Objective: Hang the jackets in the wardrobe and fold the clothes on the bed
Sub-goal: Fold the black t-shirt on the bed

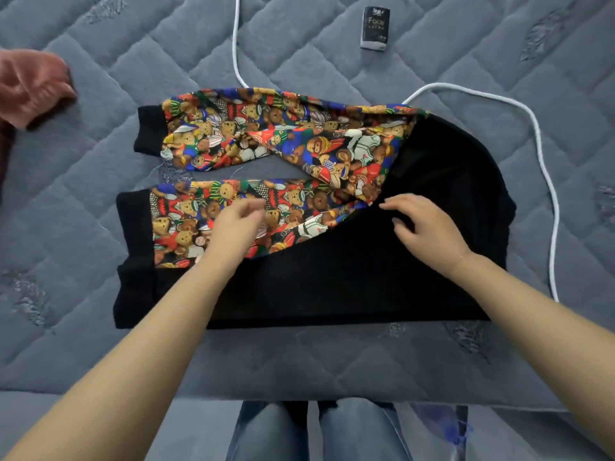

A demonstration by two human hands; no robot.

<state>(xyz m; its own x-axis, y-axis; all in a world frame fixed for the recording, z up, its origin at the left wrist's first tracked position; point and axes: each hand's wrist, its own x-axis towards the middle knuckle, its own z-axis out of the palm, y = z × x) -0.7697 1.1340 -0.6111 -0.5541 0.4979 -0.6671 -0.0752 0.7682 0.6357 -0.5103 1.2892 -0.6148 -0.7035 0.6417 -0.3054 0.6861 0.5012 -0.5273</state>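
Both hands, left (238, 224) and right (424, 224), loosely spread on the bear-print sweatshirt (332, 261).

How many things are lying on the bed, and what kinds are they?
Clothes: 2, the teddy-bear sweatshirt and a pink garment
White cable: 1
Tissue pack: 1
Total: 4

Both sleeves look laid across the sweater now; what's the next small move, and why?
Probably fold the cuff end over toward the right. The black sweater lies flat on the bed with both teddy-bear print sleeves laid leftward. The left hand rests on the near sleeve and the right hand on the black body, neither gripping.
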